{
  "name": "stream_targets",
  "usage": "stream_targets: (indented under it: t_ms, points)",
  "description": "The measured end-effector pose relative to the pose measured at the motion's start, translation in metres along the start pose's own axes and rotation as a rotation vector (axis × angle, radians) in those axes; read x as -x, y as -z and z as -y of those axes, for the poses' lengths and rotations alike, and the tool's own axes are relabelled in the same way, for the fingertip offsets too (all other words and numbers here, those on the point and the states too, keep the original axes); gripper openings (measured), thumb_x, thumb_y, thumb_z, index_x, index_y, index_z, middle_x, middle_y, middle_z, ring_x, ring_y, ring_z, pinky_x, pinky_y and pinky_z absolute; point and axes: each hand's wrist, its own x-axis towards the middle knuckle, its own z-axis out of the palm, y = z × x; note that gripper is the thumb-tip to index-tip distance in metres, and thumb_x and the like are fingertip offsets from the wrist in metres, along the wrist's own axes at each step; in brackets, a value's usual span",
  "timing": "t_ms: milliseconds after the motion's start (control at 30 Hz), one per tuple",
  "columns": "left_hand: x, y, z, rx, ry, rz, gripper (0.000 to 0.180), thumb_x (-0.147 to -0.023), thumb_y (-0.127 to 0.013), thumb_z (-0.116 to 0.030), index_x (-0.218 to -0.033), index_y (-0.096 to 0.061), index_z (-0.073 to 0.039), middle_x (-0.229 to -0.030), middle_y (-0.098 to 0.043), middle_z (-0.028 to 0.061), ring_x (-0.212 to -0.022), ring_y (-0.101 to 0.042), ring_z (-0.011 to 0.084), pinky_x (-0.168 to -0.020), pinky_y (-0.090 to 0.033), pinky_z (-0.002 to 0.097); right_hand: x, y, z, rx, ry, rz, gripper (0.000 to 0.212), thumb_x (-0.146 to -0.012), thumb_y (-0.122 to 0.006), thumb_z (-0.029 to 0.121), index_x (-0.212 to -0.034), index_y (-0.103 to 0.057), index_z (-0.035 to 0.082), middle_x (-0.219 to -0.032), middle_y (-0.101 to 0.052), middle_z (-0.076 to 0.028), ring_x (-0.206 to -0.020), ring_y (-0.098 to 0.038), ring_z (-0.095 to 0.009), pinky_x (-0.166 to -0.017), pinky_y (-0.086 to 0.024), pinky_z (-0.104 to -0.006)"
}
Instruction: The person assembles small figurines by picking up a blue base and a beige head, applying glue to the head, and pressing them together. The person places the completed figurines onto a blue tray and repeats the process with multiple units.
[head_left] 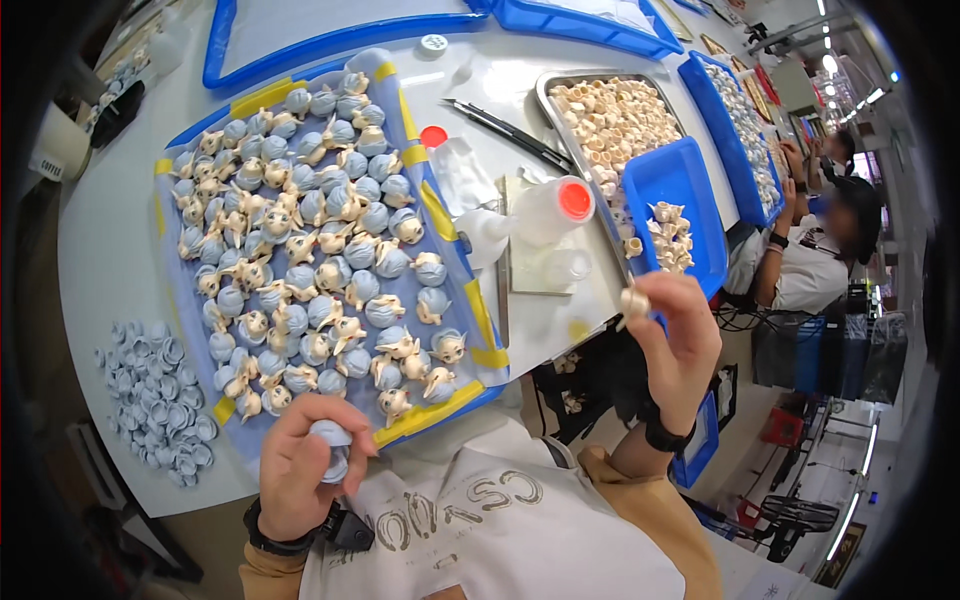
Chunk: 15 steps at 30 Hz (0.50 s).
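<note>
My left hand [292, 465] is closed around a blue-grey doll hair piece [331, 448], a hollow shell shape, in front of the tray's near edge. Raised at the right, my right hand [680, 340] pinches a small cream doll head piece [632, 303] between thumb and fingertips. A blue tray [488, 370] edged with yellow tape holds many small doll heads [300, 250] with painted faces and blue-grey hair. Loose blue-grey hair pieces [155, 400] lie heaped to its left. Just beyond my right hand, a small blue bin [655, 170] contains several cream head pieces [670, 235].
A metal tray [548, 90] of cream parts stands behind the small bin. Between the trays are a red-capped white bottle [545, 212], another white bottle [485, 235] and black tweezers [510, 132]. Blue trays [350, 45] line the back. Another person [810, 250] sits at the right.
</note>
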Motion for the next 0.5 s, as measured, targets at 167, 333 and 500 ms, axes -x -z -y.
stream_targets:
  t_ms: [167, 333, 500]
  points:
    - [-0.001, -0.001, -0.001, 0.046, -0.034, -0.138, 0.044, -0.089, -0.052, -0.036, -0.107, -0.05, 0.004, -0.077, -0.053, 0.0083, -0.056, -0.049, 0.0095, -0.043, -0.034, 0.0196, -0.028, -0.001, -0.001, 0.385, 0.181, 0.162, 0.026, -0.068, -0.069, 0.0, -0.092, -0.061, 0.002, -0.09, -0.059, -0.012, -0.081, -0.057, -0.027, -0.07, -0.045, -0.0321]
    - [-0.001, 0.002, -0.008, -0.134, 0.033, -0.038, 0.048, -0.089, -0.052, -0.04, -0.107, -0.052, 0.004, -0.074, -0.056, 0.0087, -0.055, -0.048, 0.0089, -0.043, -0.034, 0.0191, -0.036, -0.005, -0.001, 0.444, 0.193, 0.226, 0.025, -0.068, -0.07, 0.003, -0.091, -0.06, 0.003, -0.089, -0.057, -0.011, -0.08, -0.056, -0.029, -0.07, -0.045, -0.0355]
    - [0.0, 0.003, -0.004, -0.107, 0.036, -0.028, 0.044, -0.093, -0.042, -0.042, -0.098, -0.048, 0.001, -0.06, -0.053, 0.0079, -0.046, -0.044, 0.0086, -0.042, -0.033, 0.0196, -0.04, -0.008, -0.003, 0.459, 0.175, 0.272, 0.023, -0.069, -0.07, 0.004, -0.09, -0.06, 0.002, -0.088, -0.057, -0.011, -0.08, -0.057, -0.029, -0.068, -0.046, -0.0359]
